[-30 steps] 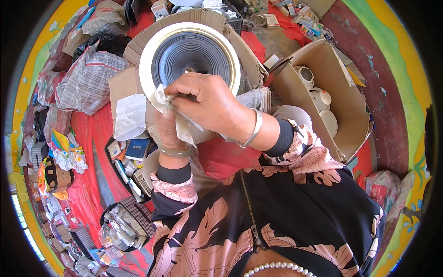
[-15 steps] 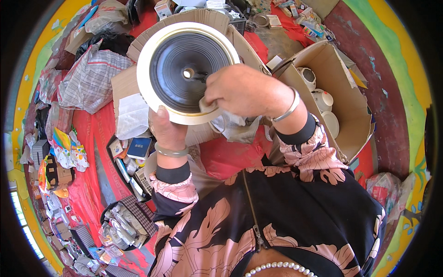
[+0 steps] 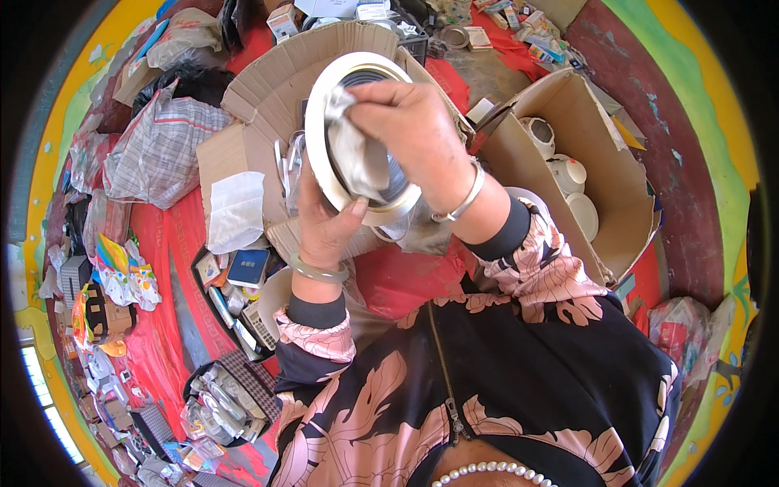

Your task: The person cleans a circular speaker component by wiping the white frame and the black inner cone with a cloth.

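Observation:
A round dish-like thing with a broad cream rim and a dark, ringed inside is held up before me, tilted so that its face looks narrow. My left hand is closed round its lower left edge, the thumb lying on the rim. In my right hand a pale, crumpled cloth is pinched, and it lies over the dark inside. The cloth covers most of that inside. Below the dish hangs some clear crinkled plastic.
Behind the dish stands an opened cardboard box. To the right, another cardboard box holds several white round pieces. A checked bag sits at the left. Trays of small goods and red sheeting cover the floor.
The dish has turned from nearly face-on to a steep tilt. My right hand has moved up and left with the cloth, from the lower right rim across the inside.

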{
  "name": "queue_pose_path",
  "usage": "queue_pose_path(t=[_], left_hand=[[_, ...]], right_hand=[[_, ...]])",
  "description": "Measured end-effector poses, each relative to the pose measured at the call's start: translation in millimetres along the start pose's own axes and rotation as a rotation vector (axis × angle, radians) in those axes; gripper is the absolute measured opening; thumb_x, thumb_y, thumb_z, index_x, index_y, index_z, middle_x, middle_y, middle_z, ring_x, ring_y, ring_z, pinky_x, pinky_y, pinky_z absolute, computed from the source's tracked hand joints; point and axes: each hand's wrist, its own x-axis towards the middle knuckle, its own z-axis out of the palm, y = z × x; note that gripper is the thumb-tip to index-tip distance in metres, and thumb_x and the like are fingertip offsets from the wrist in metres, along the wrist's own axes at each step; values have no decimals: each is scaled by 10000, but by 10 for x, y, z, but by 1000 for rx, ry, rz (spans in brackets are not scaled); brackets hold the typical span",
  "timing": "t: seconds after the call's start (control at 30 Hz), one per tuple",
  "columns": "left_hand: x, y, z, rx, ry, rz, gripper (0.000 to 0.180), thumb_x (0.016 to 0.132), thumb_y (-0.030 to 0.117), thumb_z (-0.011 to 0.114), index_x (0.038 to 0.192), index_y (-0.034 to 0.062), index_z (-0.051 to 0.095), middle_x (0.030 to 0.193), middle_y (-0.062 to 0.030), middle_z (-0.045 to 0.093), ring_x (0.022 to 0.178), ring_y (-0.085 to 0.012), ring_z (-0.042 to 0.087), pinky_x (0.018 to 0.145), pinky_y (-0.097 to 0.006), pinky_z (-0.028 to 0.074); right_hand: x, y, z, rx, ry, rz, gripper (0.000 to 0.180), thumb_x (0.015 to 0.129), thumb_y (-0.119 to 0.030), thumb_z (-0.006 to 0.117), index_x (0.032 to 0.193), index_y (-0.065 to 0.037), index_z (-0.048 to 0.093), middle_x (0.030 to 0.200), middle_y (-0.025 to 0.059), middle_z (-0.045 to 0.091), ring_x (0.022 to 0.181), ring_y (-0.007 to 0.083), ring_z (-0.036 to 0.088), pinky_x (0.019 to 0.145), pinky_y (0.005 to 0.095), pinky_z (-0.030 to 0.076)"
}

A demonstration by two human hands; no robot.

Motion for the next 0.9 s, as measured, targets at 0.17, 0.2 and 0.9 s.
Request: queue_pose_path(t=[0.17,0.2,0.9], left_hand=[[8,-23,22,-33,-11,-1,854,675,174,708,1379,20,251,1295,-75,406,1172,-185,414,1010,-332,317],[4,-74,-3,-32,45,1,845,672,170,705,1376,29,258,1296,-74,402,1172,-185,413,1012,-331,318],[48,14,-279,-730,143,-69,568,810,374,580,1280,90,433,1271,-107,492,1157,-278,482,982,-469,401]], right_hand=[[91,121,-54,87,-1,-28,193,808,-22,558,969,55,629,833,35,635,729,70,571,655,199,457],[65,152,-12,36,10,-71,190,809,-19,554,968,51,630,831,33,633,731,69,570,662,198,457],[295,-244,-791,587,-290,-164,343,782,101,455,1083,11,593,1010,124,631,902,186,625,796,292,512]])
